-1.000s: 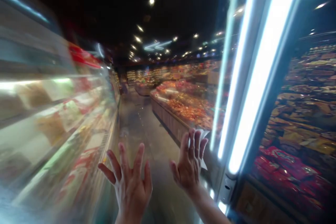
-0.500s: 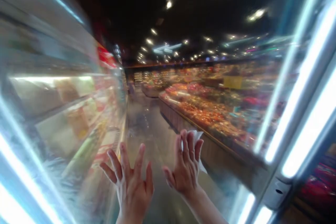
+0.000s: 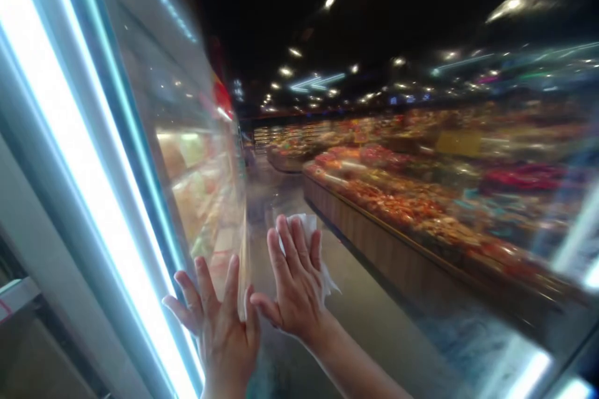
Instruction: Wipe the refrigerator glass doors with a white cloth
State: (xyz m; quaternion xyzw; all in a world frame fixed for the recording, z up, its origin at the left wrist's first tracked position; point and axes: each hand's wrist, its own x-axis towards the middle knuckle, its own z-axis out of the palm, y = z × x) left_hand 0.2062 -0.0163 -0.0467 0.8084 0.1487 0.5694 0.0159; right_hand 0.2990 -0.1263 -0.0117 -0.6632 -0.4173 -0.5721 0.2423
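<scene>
My left hand (image 3: 224, 324) is spread with fingers apart at the lower middle, lying against what looks like a clear glass pane (image 3: 299, 361). It holds nothing. Just to its right, my right hand (image 3: 299, 293) lies flat with a white tissue (image 3: 309, 224) pressed beneath its fingers. The tissue's top edge and one loose corner stick out past the fingers and the side of the palm. The thumb of my right hand is close to the left hand's thumb.
Bright light tubes (image 3: 88, 156) run along a frame at the left. Beyond the glass, a floor aisle (image 3: 276, 190) passes between stocked shelves (image 3: 206, 199) and a long produce stand (image 3: 397, 206). A further light tube (image 3: 526, 368) shows at the lower right.
My right hand and the tissue have moved left, nearer my left hand, which has shifted slightly left and down. The view has turned left, so the left light tubes stand closer in.
</scene>
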